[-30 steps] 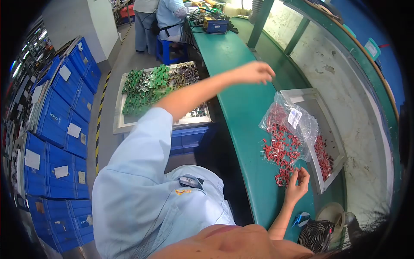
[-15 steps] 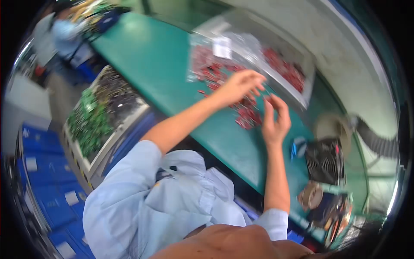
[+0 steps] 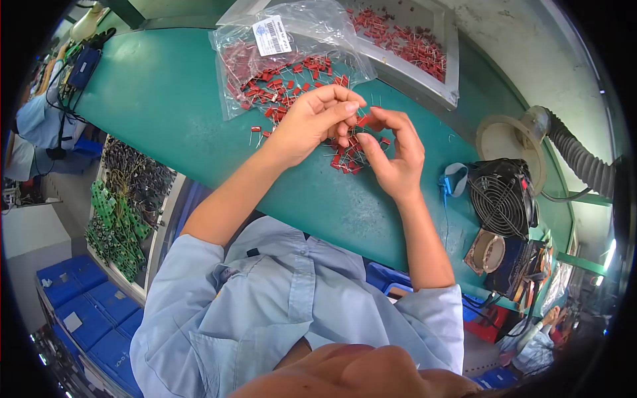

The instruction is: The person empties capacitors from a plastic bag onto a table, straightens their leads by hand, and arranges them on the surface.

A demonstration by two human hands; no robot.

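Observation:
Red two-lead capacitors (image 3: 346, 158) lie loose on the green table, spilling from a clear plastic bag (image 3: 231, 93) with a white label. My left hand (image 3: 317, 123) is above the pile, its thumb and fingers pinched together. A single red capacitor (image 3: 363, 121) with thin leads shows at those fingertips, between the two hands; its exact point of contact is partly hidden. My right hand (image 3: 401, 152) is close beside it, thumb and index finger curved and apart, with nothing clearly gripped between them.
A metal-edged tray (image 3: 453, 93) of more red capacitors stands at the back. To the right are a black fan (image 3: 499, 199), a blue wrist strap (image 3: 453, 180), a tape roll (image 3: 488, 252) and a duct hose (image 3: 577, 156). Green circuit boards (image 3: 119, 229) fill a bin at left.
My view has turned and steadied, so the table appears shifted. My hands have come nearer each other, and a red capacitor now shows between them.

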